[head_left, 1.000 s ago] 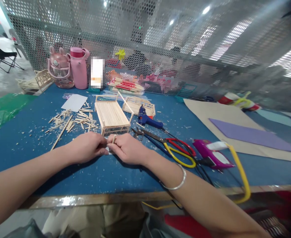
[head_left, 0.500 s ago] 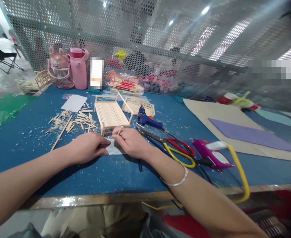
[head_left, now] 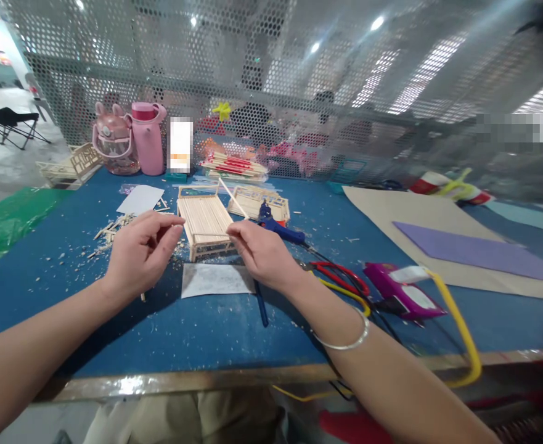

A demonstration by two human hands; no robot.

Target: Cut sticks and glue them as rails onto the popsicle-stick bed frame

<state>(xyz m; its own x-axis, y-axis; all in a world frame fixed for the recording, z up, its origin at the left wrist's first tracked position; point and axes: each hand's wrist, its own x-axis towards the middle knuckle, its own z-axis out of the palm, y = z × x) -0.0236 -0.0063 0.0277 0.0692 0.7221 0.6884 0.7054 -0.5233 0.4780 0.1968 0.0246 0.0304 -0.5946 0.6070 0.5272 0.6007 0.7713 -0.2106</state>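
My left hand (head_left: 144,250) is raised at the left of a small bed-shaped model (head_left: 204,216) made of thin wooden sticks. Its thumb and forefinger are a little apart, with nothing visible between them. At the model's front right corner, my right hand (head_left: 269,256) is closed in a pinch on a thin wooden stick (head_left: 211,234), which seems to run along the model's front; the fingers hide its end. A white paper sheet (head_left: 218,280) lies flat before the model. Beside my right hand rests a blue glue gun (head_left: 283,232).
Cut stick pieces (head_left: 109,229) and crumbs litter the left side. Behind stand a pink bottle (head_left: 149,145), a clear pink cup (head_left: 114,148) and packed sticks (head_left: 234,163). At right are scissors with red and yellow handles (head_left: 345,293), a purple device (head_left: 403,290) and purple sheet (head_left: 479,250).
Both hands have lifted off the white paper, leaving it uncovered. My left hand moved left and up, its fingers parting; my right hand rose to the model's front right corner.
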